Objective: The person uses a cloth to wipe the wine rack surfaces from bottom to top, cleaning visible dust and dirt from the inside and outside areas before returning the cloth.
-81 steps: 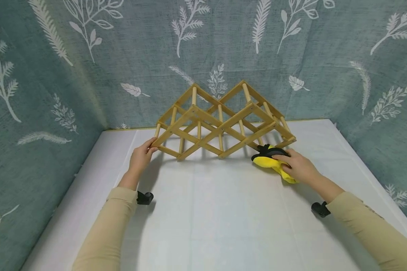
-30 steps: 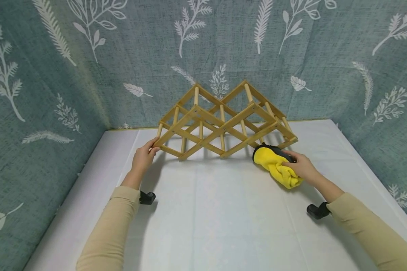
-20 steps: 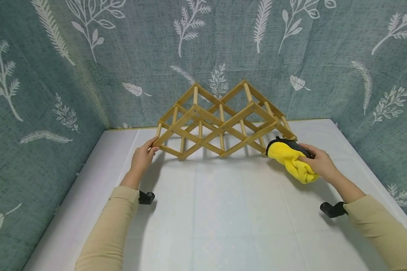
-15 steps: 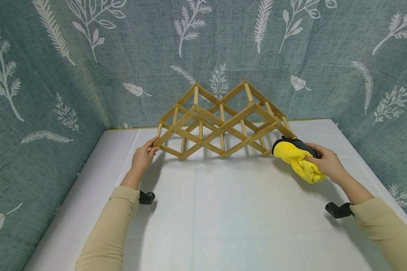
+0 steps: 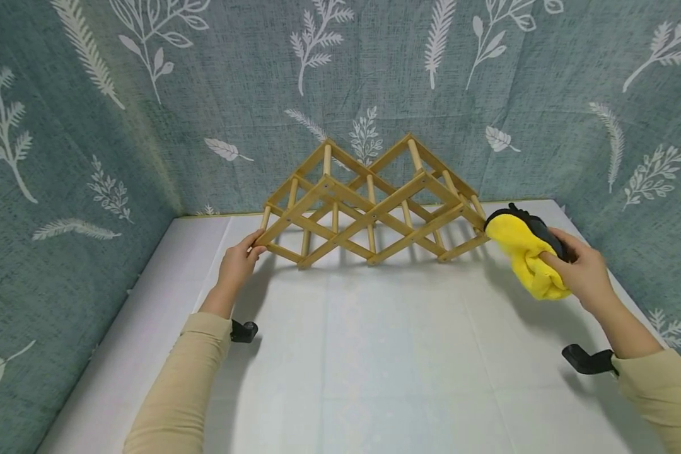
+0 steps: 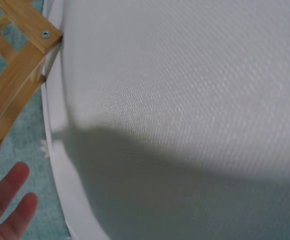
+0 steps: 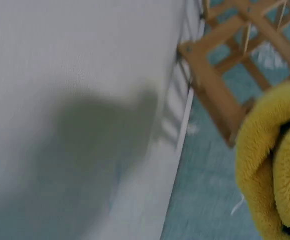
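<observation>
A folding wooden lattice rack (image 5: pixel 372 217) stands at the back of the table, spread into two peaks. My left hand (image 5: pixel 238 265) pinches its lower left corner between thumb and fingers; the left wrist view shows only some fingertips (image 6: pixel 19 175) beside the wood. In my right hand (image 5: pixel 581 268) is a bunched, fluffy yellow towel (image 5: pixel 524 252) with a dark side and black edging. The towel is raised above the table, near the rack's right end, and covers a little of it in the head view. Up close, the right wrist view shows its thick yellow folds (image 7: pixel 257 160).
A white cloth covers the table (image 5: pixel 374 353). Teal fabric walls (image 5: pixel 232 94) with white leaf prints rise behind and along both sides. Black wrist-camera mounts (image 5: pixel 587 360) stick out by the sleeves.
My right hand has carried the towel from the rack's lower right bars to the right and upward, uncovering that corner. The left hand stays on the rack, which keeps its place.
</observation>
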`<state>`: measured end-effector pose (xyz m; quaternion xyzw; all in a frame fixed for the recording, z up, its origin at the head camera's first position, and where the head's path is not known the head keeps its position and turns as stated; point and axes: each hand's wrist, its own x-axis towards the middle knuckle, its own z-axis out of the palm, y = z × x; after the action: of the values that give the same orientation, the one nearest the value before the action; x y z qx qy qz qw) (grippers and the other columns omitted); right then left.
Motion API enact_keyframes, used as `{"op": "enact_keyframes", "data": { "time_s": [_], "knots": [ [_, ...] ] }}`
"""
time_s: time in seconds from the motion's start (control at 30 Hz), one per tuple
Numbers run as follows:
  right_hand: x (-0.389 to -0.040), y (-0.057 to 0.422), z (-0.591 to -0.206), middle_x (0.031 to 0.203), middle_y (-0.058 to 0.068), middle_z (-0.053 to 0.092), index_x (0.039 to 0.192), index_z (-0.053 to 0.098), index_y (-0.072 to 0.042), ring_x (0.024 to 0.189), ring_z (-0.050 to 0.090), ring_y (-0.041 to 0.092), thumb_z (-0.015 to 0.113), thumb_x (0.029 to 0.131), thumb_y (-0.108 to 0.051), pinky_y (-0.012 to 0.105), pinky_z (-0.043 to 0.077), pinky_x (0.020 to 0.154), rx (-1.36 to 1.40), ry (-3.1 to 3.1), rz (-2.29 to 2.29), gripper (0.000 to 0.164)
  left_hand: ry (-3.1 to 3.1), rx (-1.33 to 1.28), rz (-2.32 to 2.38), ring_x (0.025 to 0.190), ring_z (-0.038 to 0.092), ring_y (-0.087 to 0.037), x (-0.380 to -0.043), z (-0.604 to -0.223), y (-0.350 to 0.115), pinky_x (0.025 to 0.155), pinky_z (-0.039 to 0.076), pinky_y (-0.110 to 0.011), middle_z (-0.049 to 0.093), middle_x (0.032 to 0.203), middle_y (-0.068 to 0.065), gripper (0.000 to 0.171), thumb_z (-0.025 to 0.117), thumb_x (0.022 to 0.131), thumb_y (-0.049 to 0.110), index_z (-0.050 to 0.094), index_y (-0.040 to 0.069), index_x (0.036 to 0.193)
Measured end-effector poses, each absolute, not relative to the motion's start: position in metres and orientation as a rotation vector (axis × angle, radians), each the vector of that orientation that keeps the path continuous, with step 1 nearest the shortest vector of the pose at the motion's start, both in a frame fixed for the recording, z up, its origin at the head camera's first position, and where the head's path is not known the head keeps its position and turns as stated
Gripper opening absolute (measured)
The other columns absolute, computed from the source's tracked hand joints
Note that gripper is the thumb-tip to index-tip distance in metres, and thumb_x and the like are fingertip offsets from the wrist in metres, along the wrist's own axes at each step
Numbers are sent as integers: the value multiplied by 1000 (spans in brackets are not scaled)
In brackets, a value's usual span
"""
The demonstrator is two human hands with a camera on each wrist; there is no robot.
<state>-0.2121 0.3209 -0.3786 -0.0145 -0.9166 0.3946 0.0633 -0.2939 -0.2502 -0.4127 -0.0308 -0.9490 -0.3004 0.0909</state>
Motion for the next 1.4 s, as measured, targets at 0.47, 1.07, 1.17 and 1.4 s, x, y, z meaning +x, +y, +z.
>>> {"op": "enact_keyframes", "data": {
  "time_s": [0.47, 1.07, 1.17, 1.4],
  "knots": [
    [-236, 272, -414, 133, 36, 37, 138, 36, 4, 69, 51, 32, 54, 91, -17, 39, 41, 65, 179, -3109, 981, 54, -2819, -88, -930, 88, 64, -34, -294, -414, -248, 70, 48, -44, 59, 115, -23, 49, 50, 93, 25, 42, 12, 139],
    [-220, 334, -373, 131, 39, 36, 144, 26, -5, 107, 42, 52, 45, 95, -34, 52, 42, 74, -121, -2857, 1091, 59, -2824, -74, -916, 88, 64, -34, -293, -413, -249, 68, 48, -43, 60, 114, -23, 49, 49, 93, 25, 41, 11, 139],
    [-218, 324, -369, 131, 38, 37, 144, 27, -6, 108, 43, 50, 47, 95, -34, 52, 43, 77, -59, -2862, 1119, 60, -2818, -84, -919, 87, 64, -34, -293, -413, -249, 69, 48, -43, 60, 114, -23, 48, 50, 93, 24, 41, 11, 139],
    [-222, 271, -377, 125, 35, 47, 137, 40, 0, 99, 52, 46, 54, 93, -24, 53, 46, 77, 248, -2914, 1062, 52, -2803, -102, -929, 88, 64, -35, -294, -414, -249, 71, 49, -45, 59, 116, -23, 48, 50, 93, 23, 42, 10, 138]
  ]
}}
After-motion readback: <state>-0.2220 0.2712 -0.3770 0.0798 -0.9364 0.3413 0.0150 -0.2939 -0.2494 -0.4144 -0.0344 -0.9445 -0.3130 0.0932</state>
